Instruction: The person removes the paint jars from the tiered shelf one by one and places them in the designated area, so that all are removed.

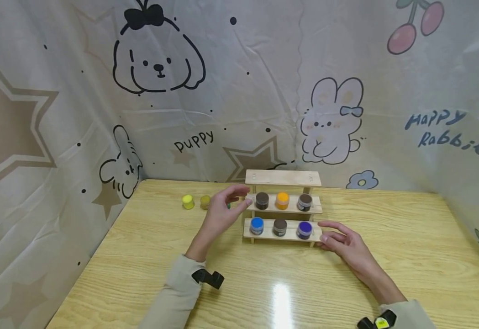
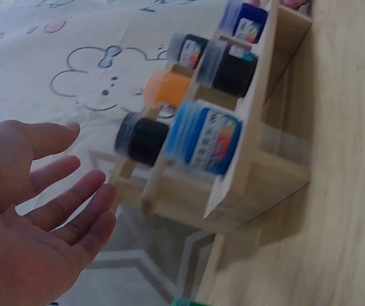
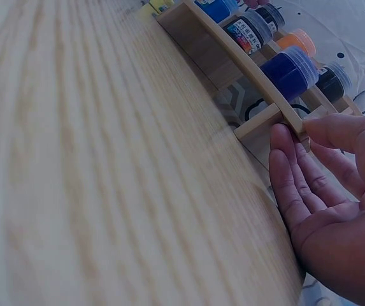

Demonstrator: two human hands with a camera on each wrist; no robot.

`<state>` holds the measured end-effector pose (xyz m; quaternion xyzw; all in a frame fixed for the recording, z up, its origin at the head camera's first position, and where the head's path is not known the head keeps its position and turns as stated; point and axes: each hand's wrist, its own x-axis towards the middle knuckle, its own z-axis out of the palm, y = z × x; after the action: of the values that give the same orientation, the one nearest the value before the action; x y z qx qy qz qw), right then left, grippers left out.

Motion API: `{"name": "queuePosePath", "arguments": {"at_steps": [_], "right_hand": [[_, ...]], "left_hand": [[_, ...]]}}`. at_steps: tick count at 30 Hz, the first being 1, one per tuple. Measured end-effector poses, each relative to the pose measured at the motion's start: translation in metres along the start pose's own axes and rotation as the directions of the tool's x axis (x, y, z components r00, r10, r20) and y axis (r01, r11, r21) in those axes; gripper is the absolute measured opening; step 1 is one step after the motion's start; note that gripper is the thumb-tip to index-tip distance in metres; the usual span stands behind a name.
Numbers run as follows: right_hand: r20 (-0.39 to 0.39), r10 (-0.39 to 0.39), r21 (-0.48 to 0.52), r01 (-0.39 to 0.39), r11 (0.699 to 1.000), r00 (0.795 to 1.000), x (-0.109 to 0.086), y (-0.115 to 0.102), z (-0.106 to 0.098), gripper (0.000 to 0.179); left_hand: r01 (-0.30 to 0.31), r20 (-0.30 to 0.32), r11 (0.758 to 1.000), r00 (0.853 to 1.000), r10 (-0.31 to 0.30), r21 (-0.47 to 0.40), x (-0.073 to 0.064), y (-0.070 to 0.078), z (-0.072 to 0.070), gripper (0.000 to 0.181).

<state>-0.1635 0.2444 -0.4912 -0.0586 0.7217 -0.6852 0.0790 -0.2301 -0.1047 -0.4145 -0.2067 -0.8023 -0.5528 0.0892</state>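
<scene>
A small three-tier wooden rack (image 1: 282, 177) stands on the table. Its middle shelf carries a black paint jar (image 1: 261, 201), an orange paint jar (image 1: 282, 201) and another dark jar (image 1: 304, 203). On the bottom shelf are a blue paint jar (image 1: 257, 225), a dark one (image 1: 280, 227) and a purple one (image 1: 304, 230). My left hand (image 1: 223, 212) is beside the rack's left end, fingers loosely spread; the left wrist view shows it holding nothing. At the opposite end, my right hand (image 3: 341, 185) pinches the bottom shelf's edge between thumb and fingers.
Left of the rack, a yellow jar (image 1: 187, 202) and a darker yellow jar (image 1: 204, 202) stand on the table (image 1: 149, 237). Something green (image 1: 228, 205) shows partly behind my left hand. A printed cloth (image 1: 255, 100) hangs behind the table's back edge.
</scene>
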Motion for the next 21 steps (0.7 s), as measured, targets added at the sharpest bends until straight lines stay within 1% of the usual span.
{"name": "queuePosePath", "arguments": {"at_steps": [3,5,7,9,16,21], "right_hand": [[-0.004,-0.002,-0.001,0.002,1.0,1.0,0.0,0.0,-0.001,0.052],[-0.006,-0.002,-0.002,0.002,1.0,1.0,0.0,0.0,-0.001,0.052],[-0.006,-0.002,-0.002,0.002,1.0,1.0,0.0,0.0,-0.001,0.052],[-0.008,0.001,-0.002,-0.001,1.0,1.0,0.0,0.0,-0.001,0.052],[-0.015,0.011,-0.004,-0.011,1.0,1.0,-0.001,0.001,0.0,0.053],[-0.015,0.01,-0.012,-0.01,1.0,1.0,0.0,0.002,-0.001,0.053]], "left_hand": [[0.002,0.022,1.0,1.0,-0.002,-0.011,0.001,0.0,0.009,0.037],[0.009,0.048,1.0,0.999,-0.008,-0.023,0.001,-0.002,0.014,0.039],[0.018,0.069,1.0,0.998,-0.017,-0.023,0.002,-0.003,0.018,0.04],[0.027,0.076,1.0,0.997,-0.026,-0.006,0.003,-0.004,0.022,0.041],[0.047,0.052,0.997,0.997,-0.051,0.066,0.004,-0.006,0.03,0.042],[0.037,0.046,0.994,0.998,-0.042,0.103,0.005,-0.006,0.036,0.042]]}}
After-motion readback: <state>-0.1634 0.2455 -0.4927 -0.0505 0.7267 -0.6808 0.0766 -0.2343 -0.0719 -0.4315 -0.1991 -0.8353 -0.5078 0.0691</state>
